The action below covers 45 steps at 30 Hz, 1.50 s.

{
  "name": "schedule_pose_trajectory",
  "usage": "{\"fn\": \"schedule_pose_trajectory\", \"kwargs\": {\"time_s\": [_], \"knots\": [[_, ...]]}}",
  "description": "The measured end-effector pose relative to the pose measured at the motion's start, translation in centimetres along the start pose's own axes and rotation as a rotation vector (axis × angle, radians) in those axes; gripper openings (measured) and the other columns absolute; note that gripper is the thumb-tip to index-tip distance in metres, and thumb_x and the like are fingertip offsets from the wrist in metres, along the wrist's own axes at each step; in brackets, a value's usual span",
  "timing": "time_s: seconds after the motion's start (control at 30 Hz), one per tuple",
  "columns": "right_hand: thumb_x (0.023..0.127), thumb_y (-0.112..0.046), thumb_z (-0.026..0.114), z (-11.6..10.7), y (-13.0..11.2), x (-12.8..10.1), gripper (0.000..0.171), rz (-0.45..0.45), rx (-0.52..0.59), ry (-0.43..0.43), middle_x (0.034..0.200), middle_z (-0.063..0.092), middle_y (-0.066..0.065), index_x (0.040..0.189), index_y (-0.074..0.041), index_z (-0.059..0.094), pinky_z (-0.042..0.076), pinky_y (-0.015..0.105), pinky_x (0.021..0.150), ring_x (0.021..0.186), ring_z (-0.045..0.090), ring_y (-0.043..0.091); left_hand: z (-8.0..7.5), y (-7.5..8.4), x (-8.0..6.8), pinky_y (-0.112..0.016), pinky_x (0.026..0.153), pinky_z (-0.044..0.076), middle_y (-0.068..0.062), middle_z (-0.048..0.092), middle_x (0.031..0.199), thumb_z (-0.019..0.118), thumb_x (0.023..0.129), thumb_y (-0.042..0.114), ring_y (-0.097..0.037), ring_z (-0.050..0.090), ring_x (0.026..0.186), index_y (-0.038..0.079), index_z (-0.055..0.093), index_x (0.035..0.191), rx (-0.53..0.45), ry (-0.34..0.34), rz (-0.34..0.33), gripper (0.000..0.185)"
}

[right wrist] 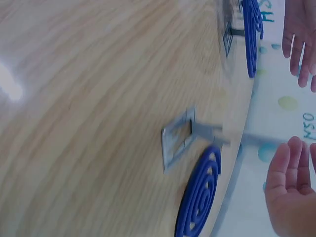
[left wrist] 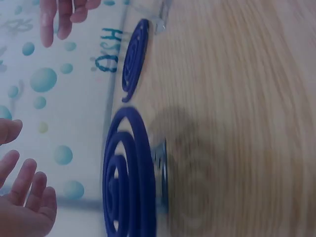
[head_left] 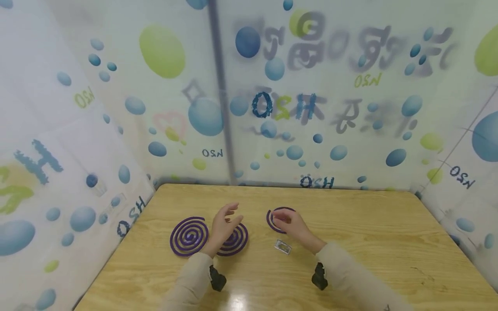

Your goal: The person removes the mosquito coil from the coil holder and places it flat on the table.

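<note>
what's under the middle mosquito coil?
A metal stand, its base on the wooden table. The right wrist view shows a stem rising toward the middle mosquito coil. The coil covers part of the stand; where they meet isn't clear.

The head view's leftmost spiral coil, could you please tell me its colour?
The coil is dark purple, showing best in the head view.

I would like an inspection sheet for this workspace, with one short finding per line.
Surface: wooden table, dark marks at right.
Job's things: left coil; middle coil, raised, metal stand beneath; right coil, second stand nearby.
Clutter: nothing else seen.
Hands: left hand near middle coil, right hand above right coil; both relaxed, holding nothing.
Cables: nothing seen.
Surroundings: curtain printed with bubbles and letters.
</note>
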State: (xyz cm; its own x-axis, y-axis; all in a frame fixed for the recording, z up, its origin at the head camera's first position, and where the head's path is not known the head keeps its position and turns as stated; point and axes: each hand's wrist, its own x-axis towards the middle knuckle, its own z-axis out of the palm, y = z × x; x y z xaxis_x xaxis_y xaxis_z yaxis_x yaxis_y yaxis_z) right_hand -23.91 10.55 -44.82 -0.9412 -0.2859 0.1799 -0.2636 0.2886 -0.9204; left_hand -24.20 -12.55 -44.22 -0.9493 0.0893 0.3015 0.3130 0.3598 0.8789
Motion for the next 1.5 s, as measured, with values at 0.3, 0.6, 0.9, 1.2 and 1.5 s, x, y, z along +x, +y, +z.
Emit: {"fn": "schedule_pose_trajectory", "kwargs": {"time_s": [0.3, 0.6, 0.9, 1.2, 1.5], "knots": [[0.088, -0.013, 0.055, 5.2, -0.3, 0.7, 0.030, 0.003, 0.114, -0.086, 0.098, 0.058, 0.018, 0.109, 0.008, 0.055, 0.052, 0.033, 0.065, 0.078, 0.057, 0.021, -2.9, -0.9, -1.6, -0.050, 0.087, 0.039, -0.016, 0.052, 0.117, 0.063, 0.081, 0.008, -0.037, 0.046, 0.106, 0.003, 0.050, 0.119, 0.105, -0.031, -0.030, 0.041], [0.084, -0.007, 0.058, 7.5, 0.5, 1.6, 0.023, 0.039, 0.050, 0.020, 0.091, 0.061, 0.014, 0.102, 0.007, 0.058, 0.051, 0.028, 0.065, 0.078, 0.057, 0.020, -3.9, -2.7, -2.2, -0.050, 0.091, 0.037, -0.019, 0.050, 0.120, 0.062, 0.082, 0.007, -0.036, 0.045, 0.110, -0.002, 0.049, 0.118, 0.105, -0.033, -0.124, 0.040], [0.081, 0.002, 0.057, 8.2, -0.7, 1.3, 0.025, 0.127, 0.113, 0.040, 0.090, 0.058, 0.020, 0.103, 0.014, 0.053, 0.050, 0.031, 0.067, 0.078, 0.056, 0.026, -3.8, -3.3, -2.6, -0.051, 0.096, 0.032, -0.024, 0.049, 0.120, 0.061, 0.082, 0.007, -0.038, 0.043, 0.113, -0.007, 0.048, 0.117, 0.034, -0.039, -0.169, 0.040], [0.078, 0.002, 0.061, 9.5, 1.0, 1.6, 0.033, 0.176, 0.183, 0.054, 0.095, 0.059, 0.021, 0.108, 0.013, 0.052, 0.052, 0.029, 0.067, 0.083, 0.058, 0.026, -3.3, -4.2, -3.0, -0.046, 0.092, 0.038, -0.029, 0.048, 0.118, 0.063, 0.079, 0.000, -0.041, 0.043, 0.112, -0.014, 0.047, 0.114, -0.039, -0.031, -0.138, 0.041], [0.076, 0.013, 0.054, 10.2, 1.6, 1.7, 0.034, 0.208, 0.323, 0.065, 0.093, 0.058, 0.023, 0.109, 0.015, 0.049, 0.054, 0.030, 0.062, 0.077, 0.060, 0.022, -2.7, -4.6, -3.1, -0.046, 0.094, 0.037, -0.027, 0.051, 0.116, 0.066, 0.075, -0.001, -0.040, 0.046, 0.110, -0.012, 0.050, 0.113, 0.042, -0.044, -0.126, 0.042]]}}
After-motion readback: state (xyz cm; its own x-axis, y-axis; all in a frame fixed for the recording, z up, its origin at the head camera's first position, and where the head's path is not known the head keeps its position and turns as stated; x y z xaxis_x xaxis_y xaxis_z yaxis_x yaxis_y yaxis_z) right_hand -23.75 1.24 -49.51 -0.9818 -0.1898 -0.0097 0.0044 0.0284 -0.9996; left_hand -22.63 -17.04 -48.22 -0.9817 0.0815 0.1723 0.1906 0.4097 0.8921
